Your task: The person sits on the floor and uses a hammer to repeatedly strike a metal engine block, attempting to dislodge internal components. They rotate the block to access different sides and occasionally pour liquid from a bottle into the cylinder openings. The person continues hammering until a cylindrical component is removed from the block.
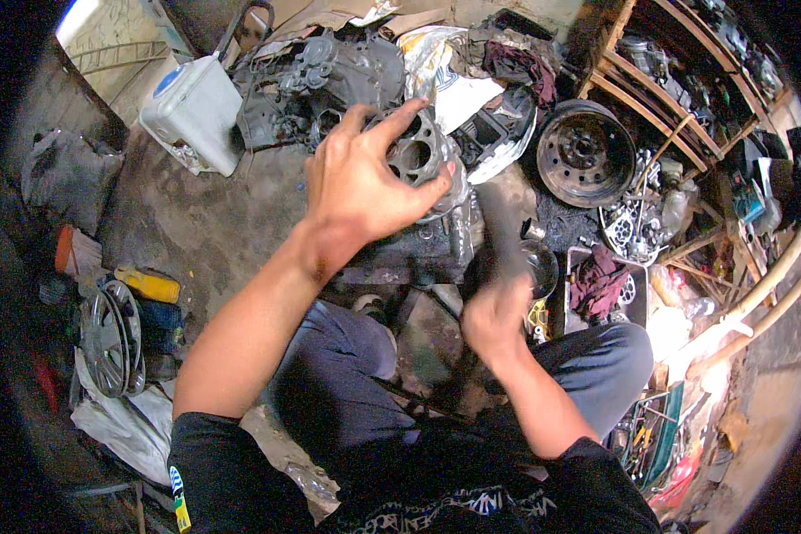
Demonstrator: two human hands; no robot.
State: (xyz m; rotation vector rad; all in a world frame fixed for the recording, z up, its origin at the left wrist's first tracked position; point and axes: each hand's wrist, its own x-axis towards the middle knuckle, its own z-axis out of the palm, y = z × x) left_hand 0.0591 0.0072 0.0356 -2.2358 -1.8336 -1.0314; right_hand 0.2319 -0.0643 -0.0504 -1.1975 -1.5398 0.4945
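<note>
We see our left hand (351, 182) over a grey cast-metal part with round openings (416, 158), which lies ahead of us atop a dark, flat-sided metal block (405, 262). The fingers are spread well apart, thumb and forefinger on either side of the largest opening; the palm and the other fingers hide the part's left side, so we cannot tell whether they clamp it or merely rest there. The wrist and forearm cover some of the block too.

Our right hand (498, 319), smeared by motion, has its fingers curled together around the lower end of a dark, elongated tool (502, 227). The tool is so blurred that we cannot make out its kind or its upper end. Behind it, a dark round bowl (546, 260) is partly hidden.

Beyond, a black steel wheel (587, 151) leans near a wooden shelf (654, 93), whose far end is lost at the rim. Crumpled maroon cloth (596, 285) covers much inside a pale rectangular bin (643, 307). At the far right, glare washes out detail beside a pale wooden pole (765, 285). On our left, two silver spoked wheel covers (105, 343) overlap, one partly hiding the other.
</note>
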